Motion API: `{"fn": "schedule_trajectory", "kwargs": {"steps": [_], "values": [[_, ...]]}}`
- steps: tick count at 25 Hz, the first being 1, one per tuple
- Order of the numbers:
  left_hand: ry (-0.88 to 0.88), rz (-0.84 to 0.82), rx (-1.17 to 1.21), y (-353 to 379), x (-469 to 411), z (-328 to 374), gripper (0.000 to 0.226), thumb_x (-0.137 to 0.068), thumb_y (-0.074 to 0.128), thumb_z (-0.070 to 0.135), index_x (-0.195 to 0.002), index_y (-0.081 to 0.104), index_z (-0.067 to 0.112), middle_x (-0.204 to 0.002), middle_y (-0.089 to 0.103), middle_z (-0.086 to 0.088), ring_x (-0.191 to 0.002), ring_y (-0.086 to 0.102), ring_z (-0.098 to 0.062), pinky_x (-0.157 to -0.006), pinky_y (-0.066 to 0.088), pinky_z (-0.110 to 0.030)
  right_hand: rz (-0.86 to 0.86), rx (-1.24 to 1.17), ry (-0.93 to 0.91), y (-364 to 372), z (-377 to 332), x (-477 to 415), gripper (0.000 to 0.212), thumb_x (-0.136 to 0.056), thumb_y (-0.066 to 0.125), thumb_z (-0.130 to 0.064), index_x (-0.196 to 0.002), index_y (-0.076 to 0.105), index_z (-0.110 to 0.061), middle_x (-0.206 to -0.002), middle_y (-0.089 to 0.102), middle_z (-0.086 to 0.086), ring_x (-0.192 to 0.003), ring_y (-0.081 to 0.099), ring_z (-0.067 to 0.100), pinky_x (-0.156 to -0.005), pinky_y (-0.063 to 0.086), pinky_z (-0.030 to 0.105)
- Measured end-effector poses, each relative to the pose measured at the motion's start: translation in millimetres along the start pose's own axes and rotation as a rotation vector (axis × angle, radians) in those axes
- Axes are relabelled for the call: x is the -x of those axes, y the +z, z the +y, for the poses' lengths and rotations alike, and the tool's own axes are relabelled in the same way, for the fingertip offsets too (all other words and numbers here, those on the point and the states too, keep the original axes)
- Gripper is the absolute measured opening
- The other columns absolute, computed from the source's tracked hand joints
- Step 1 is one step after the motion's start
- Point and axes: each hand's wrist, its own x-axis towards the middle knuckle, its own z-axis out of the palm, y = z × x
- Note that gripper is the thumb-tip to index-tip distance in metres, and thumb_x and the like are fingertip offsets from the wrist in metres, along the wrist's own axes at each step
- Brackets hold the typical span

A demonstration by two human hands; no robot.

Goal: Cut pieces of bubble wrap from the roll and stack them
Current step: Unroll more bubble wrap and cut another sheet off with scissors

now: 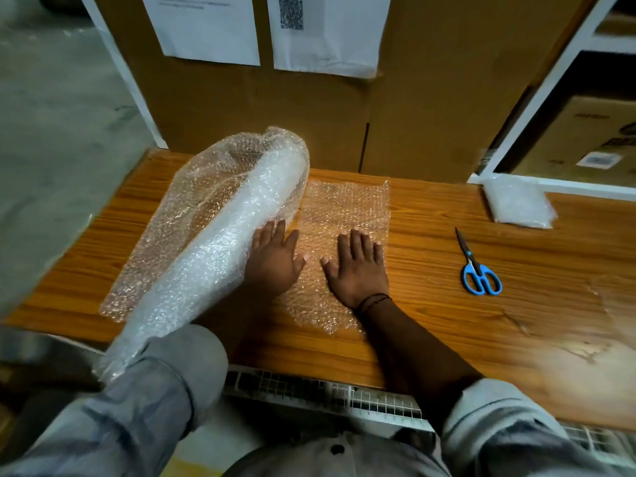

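Note:
A fat roll of bubble wrap [220, 242] lies slanted across the left of the wooden table [481, 332], its near end hanging over the front edge onto my left sleeve. An unrolled sheet [347, 208] spreads flat to its right. My left hand [273, 259] rests flat, fingers apart, against the roll's right side. My right hand [358, 266] presses flat on the sheet, fingers spread. Blue-handled scissors [476, 270] lie shut on the table, right of my right hand. A stack of cut pieces [518, 201] sits at the back right.
A tall cardboard box [413, 115] with taped papers stands along the table's back edge. A white shelf frame [537, 98] holding another box rises at the right. A wire grid [327, 390] runs below the table's front edge. Grey floor lies to the left.

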Motion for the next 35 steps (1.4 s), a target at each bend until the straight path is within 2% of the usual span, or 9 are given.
{"fn": "schedule_trajectory", "kwargs": {"steps": [6, 12, 16, 21, 24, 26, 29, 33, 35], "values": [[-0.015, -0.040, -0.013, 5, -2, -2, 0.073, -0.102, 0.034, 0.067, -0.160, 0.031, 0.023, -0.171, 0.015, -0.014, -0.157, 0.006, -0.041, -0.124, -0.002, -0.057, -0.010, 0.016, 0.021, -4, 30, 9, 0.081, -0.102, 0.015, -0.070, -0.166, 0.013, -0.022, -0.175, 0.003, 0.007, -0.161, -0.003, 0.027, -0.129, -0.002, 0.049], [0.068, -0.017, 0.078, 10, 4, 38, 0.065, -0.106, 0.035, 0.057, -0.161, 0.028, 0.024, -0.171, 0.016, -0.010, -0.157, 0.008, -0.037, -0.126, 0.002, -0.057, -0.015, 0.016, 0.003, -9, 46, 15, 0.079, -0.103, 0.018, -0.070, -0.167, 0.012, -0.024, -0.175, 0.002, 0.005, -0.161, -0.003, 0.025, -0.129, -0.003, 0.048], [0.153, -0.084, 0.096, 16, 8, 64, 0.067, -0.106, 0.029, 0.059, -0.164, 0.018, 0.028, -0.173, 0.009, -0.005, -0.159, 0.001, -0.031, -0.126, -0.003, -0.055, 0.046, -0.153, -0.047, -13, 52, 15, 0.067, -0.109, 0.028, -0.056, -0.164, 0.024, -0.019, -0.174, 0.014, 0.007, -0.161, 0.005, 0.024, -0.130, -0.001, 0.045], [0.182, -0.130, 0.101, 27, 10, 66, 0.072, -0.104, 0.017, 0.066, -0.165, 0.007, 0.029, -0.173, -0.003, -0.005, -0.159, -0.007, -0.031, -0.126, -0.007, -0.055, 0.327, -0.156, 0.181, -27, 92, 36, 0.047, -0.108, 0.041, -0.032, -0.146, 0.052, -0.008, -0.159, 0.044, 0.021, -0.151, 0.032, 0.039, -0.127, 0.017, 0.052], [0.188, -0.131, 0.076, 29, 10, 66, 0.076, -0.101, 0.010, 0.068, -0.165, 0.008, 0.028, -0.173, -0.003, -0.006, -0.159, -0.006, -0.033, -0.125, -0.007, -0.056, 0.507, -0.122, 0.264, -30, 124, 50, 0.034, -0.103, 0.053, -0.026, -0.119, 0.067, 0.000, -0.133, 0.061, 0.030, -0.128, 0.053, 0.051, -0.111, 0.042, 0.058], [0.195, -0.146, 0.070, 28, 6, 68, 0.075, -0.102, 0.010, 0.067, -0.165, 0.007, 0.027, -0.173, -0.005, -0.007, -0.158, -0.008, -0.034, -0.124, -0.009, -0.056, 0.564, -0.152, 0.150, -32, 129, 66, 0.030, -0.101, 0.060, -0.025, -0.113, 0.071, 0.000, -0.123, 0.067, 0.026, -0.117, 0.060, 0.046, -0.101, 0.049, 0.050], [0.204, -0.180, 0.066, 23, -1, 72, 0.073, -0.104, 0.016, 0.066, -0.165, 0.004, 0.027, -0.172, -0.007, -0.008, -0.157, -0.011, -0.036, -0.124, -0.011, -0.058, 0.476, -0.084, -0.135, -24, 97, 97, 0.028, -0.102, 0.062, -0.027, -0.120, 0.072, -0.008, -0.126, 0.069, 0.014, -0.121, 0.059, 0.033, -0.100, 0.048, 0.044], [0.244, -0.118, 0.121, 21, 9, 76, 0.070, -0.105, 0.019, 0.065, -0.164, 0.014, 0.028, -0.172, 0.002, -0.006, -0.158, -0.004, -0.034, -0.126, -0.005, -0.058, 0.467, -0.143, -0.016, -14, 79, 118, 0.030, -0.101, 0.062, -0.029, -0.124, 0.071, -0.012, -0.129, 0.069, 0.009, -0.125, 0.057, 0.029, -0.101, 0.047, 0.043], [0.297, -0.052, 0.183, 22, 20, 72, 0.070, -0.103, 0.021, 0.065, -0.162, 0.025, 0.028, -0.172, 0.012, -0.005, -0.159, 0.004, -0.032, -0.127, -0.001, -0.055, 0.454, -0.171, -0.047, -13, 85, 127, 0.027, -0.099, 0.064, -0.024, -0.122, 0.072, -0.011, -0.127, 0.069, 0.010, -0.123, 0.057, 0.030, -0.098, 0.050, 0.044]]}}
